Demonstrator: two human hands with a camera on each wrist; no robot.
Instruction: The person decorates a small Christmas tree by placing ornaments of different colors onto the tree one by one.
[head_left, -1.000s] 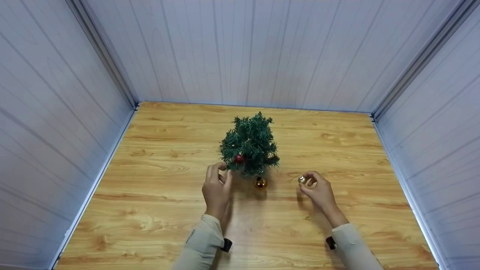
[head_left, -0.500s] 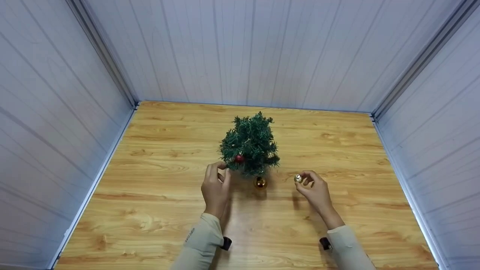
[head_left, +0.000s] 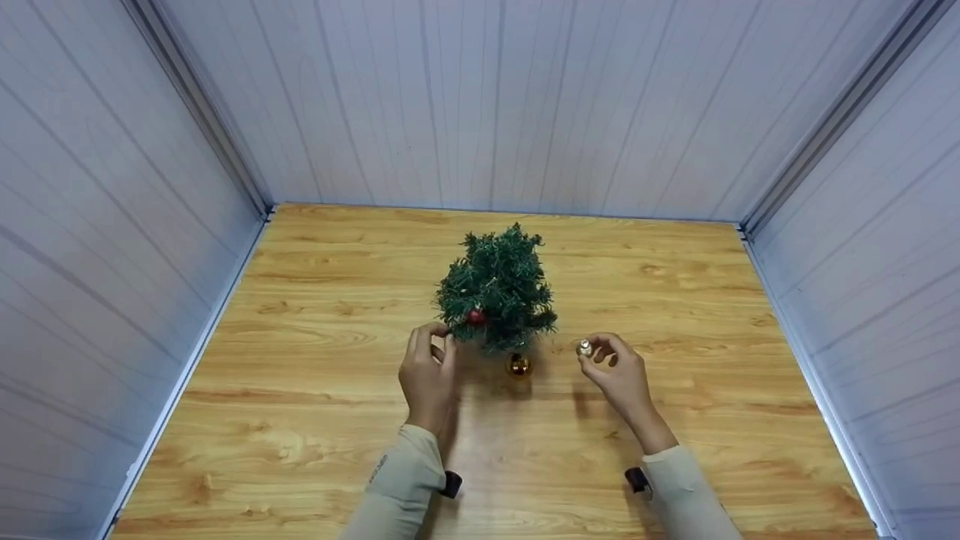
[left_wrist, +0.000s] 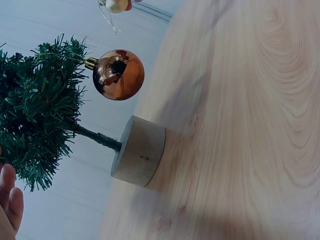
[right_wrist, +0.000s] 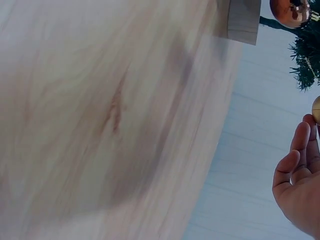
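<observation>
A small green artificial Christmas tree (head_left: 499, 281) stands on the table, its round wooden base (left_wrist: 140, 152) showing in the left wrist view. My left hand (head_left: 427, 379) pinches the tips of a lower left branch between thumb and forefinger. A small pale gold bauble (head_left: 584, 348) with a thin string is held off the table, right of the tree, pinched in my right hand (head_left: 621, 375). On the tree's front hangs a red bauble (head_left: 475, 316). A shiny copper-gold bauble (left_wrist: 119, 74) hangs from a low front branch, above the base.
The wood-grain table (head_left: 322, 420) is enclosed by pale panel walls at the back (head_left: 465, 105), left (head_left: 97, 262) and right (head_left: 877, 300). Small black wrist cameras sit at both sleeves.
My right hand has moved left and slightly away from me, bringing the pale gold bauble closer to the tree. My left hand has stayed at the branch.
</observation>
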